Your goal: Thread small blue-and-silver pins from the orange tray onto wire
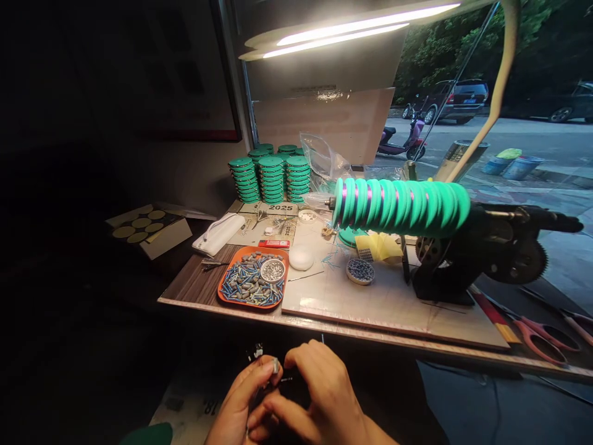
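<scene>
Below the table's front edge, my left hand (pixel 243 395) is closed, its thumb and forefinger pinching a small grey piece (pixel 275 366). Some thin dark strands with light bits (pixel 258 352) stick up behind its fingers. My right hand (pixel 328 386) is close against the left, its fingers curled inward; what they hold is too small and dark to make out. A short blue end (pixel 323 338) shows just above the right knuckles. Nearest on the table is an orange tray (pixel 223 299) of grey slugs and blue striped pieces, with a round dish of tiny silvery bits (pixel 272 270) inside.
A black geared winder (pixel 445 272) carries a row of green foam spools (pixel 398 204). Stacked green discs (pixel 270 179) stand behind. A dish of grey beads (pixel 360 272), a white pouch (pixel 218 235) and scissors (pixel 540 340) lie about. A lamp (pixel 352 28) hangs above.
</scene>
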Demonstrator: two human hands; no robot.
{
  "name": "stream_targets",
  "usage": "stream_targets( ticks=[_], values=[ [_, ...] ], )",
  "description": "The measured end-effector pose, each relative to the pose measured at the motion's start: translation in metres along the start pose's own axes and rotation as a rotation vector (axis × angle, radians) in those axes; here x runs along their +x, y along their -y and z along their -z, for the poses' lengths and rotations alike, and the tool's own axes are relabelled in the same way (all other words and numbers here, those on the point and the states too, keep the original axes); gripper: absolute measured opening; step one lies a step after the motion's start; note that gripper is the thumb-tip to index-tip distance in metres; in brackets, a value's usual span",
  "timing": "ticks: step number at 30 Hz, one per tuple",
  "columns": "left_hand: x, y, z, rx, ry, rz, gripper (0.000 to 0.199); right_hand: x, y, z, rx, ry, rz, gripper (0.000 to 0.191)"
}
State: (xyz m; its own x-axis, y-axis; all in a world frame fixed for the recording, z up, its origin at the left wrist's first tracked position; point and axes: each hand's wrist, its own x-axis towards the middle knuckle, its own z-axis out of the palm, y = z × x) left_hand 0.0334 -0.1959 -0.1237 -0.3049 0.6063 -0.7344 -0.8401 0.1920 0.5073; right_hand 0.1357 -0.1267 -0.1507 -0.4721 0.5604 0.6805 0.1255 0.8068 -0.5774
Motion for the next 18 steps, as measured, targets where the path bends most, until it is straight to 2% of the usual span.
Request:
stream_targets(
  ticks=[4,8,11,15,18],
  values=[
    [-0.0003,-0.0002,0.0013,-0.006,0.032,0.003,0.037,0.0008,-0.0008,0.0003,-0.043,-0.018,0.037,0.034],
    [-0.0001,0.0,0.0033,-0.017,0.112,0.035,0.035,0.0021,-0.0018,0.0016,-0.103,-0.052,0.06,0.03],
    [-0.0004,0.0009,0.0031,0.015,0.124,0.009,0.036,0.0028,-0.0012,0.002,-0.111,-0.044,0.054,0.029],
    [0.0011,0.0017,0.0049,0.152,0.106,-0.095,0.033,0.0032,0.0001,0.001,-0.145,-0.04,0.082,0.029],
    [0.0065,-0.0005,0.0096,0.363,0.118,-0.29,0.031,0.003,-0.0003,-0.0002,-0.179,-0.044,0.108,0.028]
  ],
)
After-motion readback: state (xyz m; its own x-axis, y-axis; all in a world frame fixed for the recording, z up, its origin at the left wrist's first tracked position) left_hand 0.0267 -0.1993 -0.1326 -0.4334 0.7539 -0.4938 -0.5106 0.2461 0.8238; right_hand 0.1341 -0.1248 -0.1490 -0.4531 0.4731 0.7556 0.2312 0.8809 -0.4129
